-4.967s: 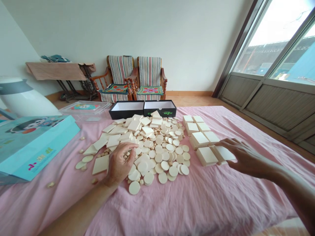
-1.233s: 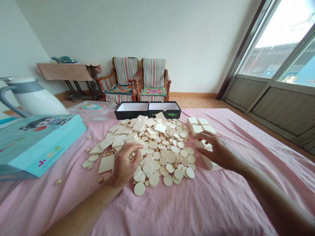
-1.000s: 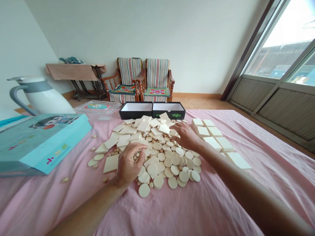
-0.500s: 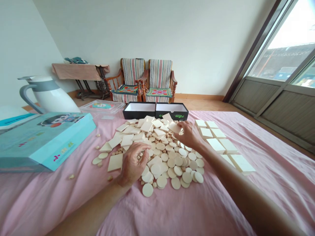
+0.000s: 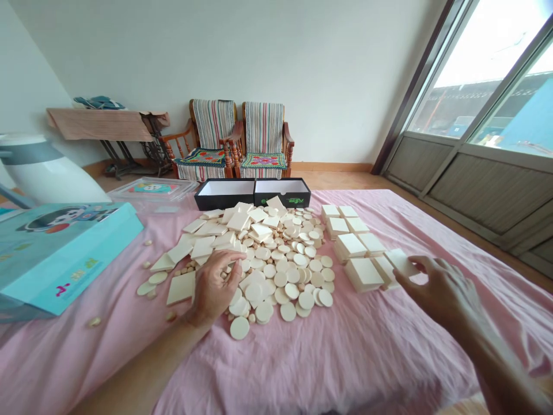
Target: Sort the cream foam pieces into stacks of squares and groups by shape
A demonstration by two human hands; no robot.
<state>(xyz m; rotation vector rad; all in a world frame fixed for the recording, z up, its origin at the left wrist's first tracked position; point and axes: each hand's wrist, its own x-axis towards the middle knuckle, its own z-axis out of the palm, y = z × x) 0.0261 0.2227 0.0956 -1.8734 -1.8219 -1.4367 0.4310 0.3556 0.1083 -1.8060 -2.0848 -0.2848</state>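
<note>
My right hand (image 5: 436, 288) pinches a square wooden tile (image 5: 401, 262) between thumb and fingers. It holds the tile over the right edge of the tile stacks (image 5: 365, 272), which stand in two columns. Whether the tile touches the stack, I cannot tell. My left hand (image 5: 218, 285) hovers at or rests on the left front of a loose heap, its fingers loosely curved with a gap to the thumb and nothing visible in it. Round wooden discs (image 5: 280, 279), square tiles and small wooden pieces make up the heap. A single square tile (image 5: 180, 288) lies left of this hand.
Behind the heap stand two open black boxes (image 5: 224, 202). A light-blue box (image 5: 86, 248) and a white jug (image 5: 56, 178) are at the left, near a clear plastic case (image 5: 125, 193). A pink cloth (image 5: 276, 369) covers the surface. Two wooden armchairs (image 5: 263, 129) stand beyond.
My right hand has moved from the heap's far right to the tile stacks, carrying a square tile. My left hand stays by the heap. The view has turned to the right.
</note>
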